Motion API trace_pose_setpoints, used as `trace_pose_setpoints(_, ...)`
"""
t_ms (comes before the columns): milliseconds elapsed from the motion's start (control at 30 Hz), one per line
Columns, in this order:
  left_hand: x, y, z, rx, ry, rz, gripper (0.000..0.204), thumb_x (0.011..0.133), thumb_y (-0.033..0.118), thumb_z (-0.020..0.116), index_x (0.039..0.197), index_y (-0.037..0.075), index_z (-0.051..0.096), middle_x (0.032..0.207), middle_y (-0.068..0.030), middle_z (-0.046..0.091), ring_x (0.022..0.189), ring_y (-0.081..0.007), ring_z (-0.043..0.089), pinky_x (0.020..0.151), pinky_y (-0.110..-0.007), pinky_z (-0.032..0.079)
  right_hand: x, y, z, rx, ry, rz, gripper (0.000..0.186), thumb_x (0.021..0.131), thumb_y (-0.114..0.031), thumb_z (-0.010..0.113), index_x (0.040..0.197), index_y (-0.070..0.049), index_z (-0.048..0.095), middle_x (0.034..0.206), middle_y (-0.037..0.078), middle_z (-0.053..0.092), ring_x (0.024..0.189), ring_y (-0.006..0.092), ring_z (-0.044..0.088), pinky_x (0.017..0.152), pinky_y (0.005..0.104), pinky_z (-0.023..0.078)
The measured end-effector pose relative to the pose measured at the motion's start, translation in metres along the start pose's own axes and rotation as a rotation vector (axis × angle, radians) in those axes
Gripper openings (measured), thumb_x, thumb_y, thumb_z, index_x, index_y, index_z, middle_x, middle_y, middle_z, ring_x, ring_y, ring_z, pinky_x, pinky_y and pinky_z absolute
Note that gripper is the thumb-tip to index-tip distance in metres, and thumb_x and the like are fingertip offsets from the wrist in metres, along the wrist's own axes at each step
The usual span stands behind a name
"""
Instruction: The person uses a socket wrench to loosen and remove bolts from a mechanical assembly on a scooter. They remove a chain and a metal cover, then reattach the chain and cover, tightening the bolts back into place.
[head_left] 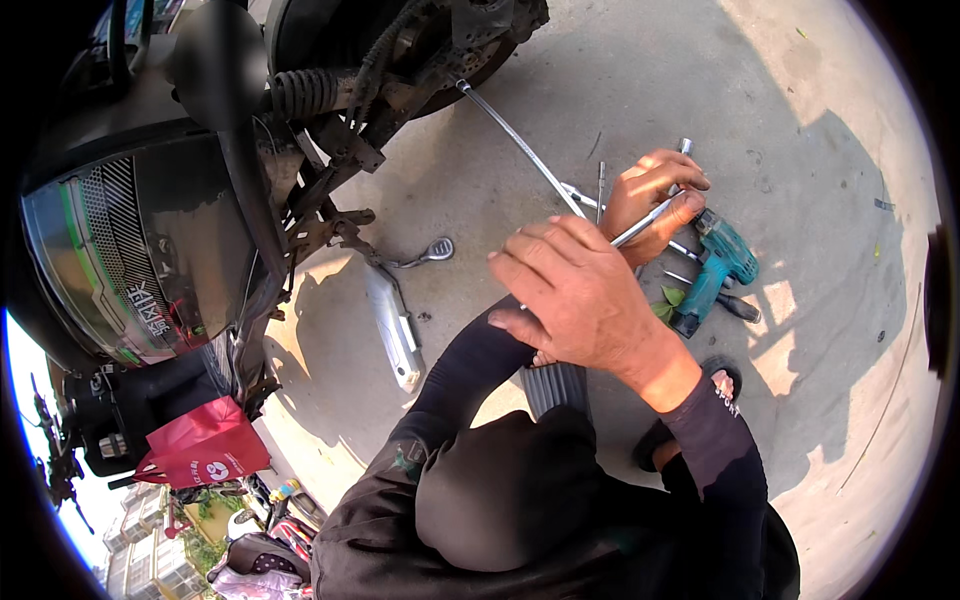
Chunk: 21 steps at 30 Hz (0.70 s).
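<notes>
A slim, straight silver metal bar point(643, 225) lies slantwise between the two hands, above the grey concrete ground point(800, 60). The left hand point(655, 200) is at its farther end, the fingers curled round it and the thumb pressed along it. The right hand point(590, 290) lies over its nearer end, back upward, fingers loosely together and thumb apart; the palm is hidden, so how firmly it grips I cannot tell. Left of the bar, a long silver metal rod point(525, 148) slopes up to the black wheel point(480, 75); its lower end disappears behind the right hand. Just right of the bar, a teal cordless power tool with a blocky base point(725, 265) lies near some green leaves point(668, 300). Well left of the bar are a round-headed silver ratchet point(438, 249) and a long, pale silver metal piece point(393, 330); farther left hangs a red rectangular bag point(205, 440).
</notes>
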<state>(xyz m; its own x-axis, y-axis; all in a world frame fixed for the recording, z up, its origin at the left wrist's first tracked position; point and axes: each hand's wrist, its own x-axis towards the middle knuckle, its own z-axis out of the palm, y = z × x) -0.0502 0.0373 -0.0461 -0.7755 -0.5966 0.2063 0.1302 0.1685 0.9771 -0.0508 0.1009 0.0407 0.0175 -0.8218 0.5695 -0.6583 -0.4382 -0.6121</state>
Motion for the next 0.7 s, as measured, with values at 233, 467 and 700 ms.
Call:
trace_pose_setpoints(233,-0.021,-0.006,-0.053,0.486,-0.114,-0.231,0.041,0.093,0.008,0.055,0.132,-0.003,0.050,0.121,-0.0219,0.060,0.101,-0.0311,0.066,0.084,-0.041,0.053,-0.016,0.082,0.014,0.892,1.022,1.054,0.046,0.105,-0.033,0.050,0.127,0.008,0.050,0.125,0.022,0.058,0.116,0.0262,0.060,0.095,0.0327,0.048)
trace_pose_setpoints(467,-0.072,0.093,-0.096,0.210,-0.556,-0.801,0.041,0.100,0.022,0.056,0.135,0.001,0.051,0.121,-0.0133,0.064,0.098,-0.0191,0.065,0.085,-0.032,0.052,-0.010,0.070,-0.005,1.293,0.954,1.140,0.052,0.103,-0.046,0.049,0.071,-0.006,0.053,0.061,0.003,0.052,0.048,0.0125,0.048,0.045,0.0275,0.038)
trace_pose_setpoints(700,-0.021,0.007,-0.022,0.191,-0.103,-0.067,0.048,0.099,0.048,0.056,0.113,0.003,0.067,0.125,-0.0119,0.060,0.111,-0.0237,0.058,0.089,-0.036,0.050,0.003,-0.024,0.052,0.182,-0.233,0.062,0.046,0.086,-0.047,0.067,0.071,-0.004,0.061,0.064,0.010,0.062,0.061,0.0292,0.064,0.060,0.0389,0.053)
